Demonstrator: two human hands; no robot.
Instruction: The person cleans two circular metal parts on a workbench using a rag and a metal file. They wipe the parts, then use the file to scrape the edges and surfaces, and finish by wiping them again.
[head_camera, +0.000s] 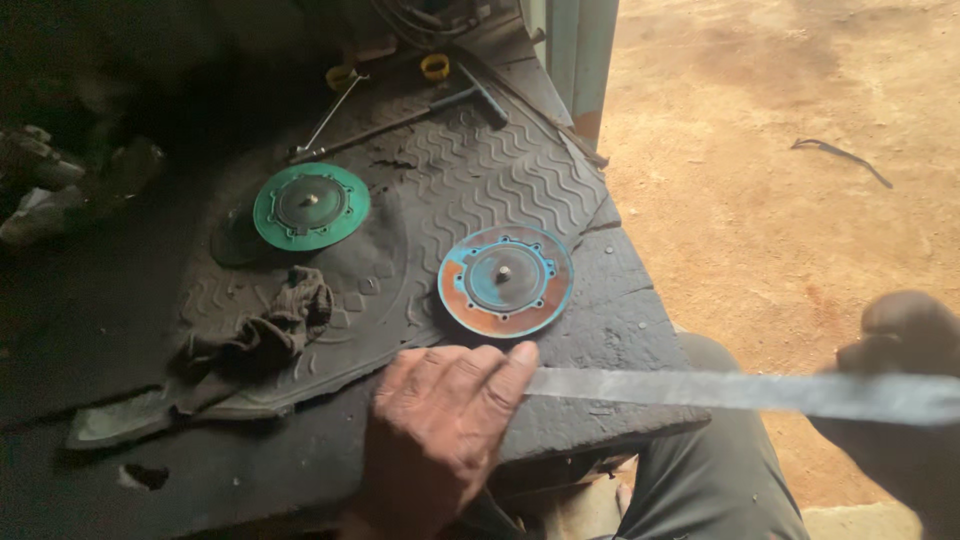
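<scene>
Left hand (440, 425) fingers pinch a blurred metal strip (720, 390); right hand (900, 400), blurred, grips its far end.

- Support: black rubber mat (500, 170), wavy tread, torn edges
- On it: green disc (311, 206), far left
- Blue-orange rusty disc (506, 281), near front edge
- Dark crumpled rag (262, 335)
- Long metal rod (400, 120) and yellow ring (435, 67) at the back

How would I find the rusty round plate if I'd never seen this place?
Start at the dark rubber mat with wavy grooves. Near its right edge, just above the left hand, lies the rusty disc. Unlike the green disc further left, it is blue with orange rust patches.
</scene>
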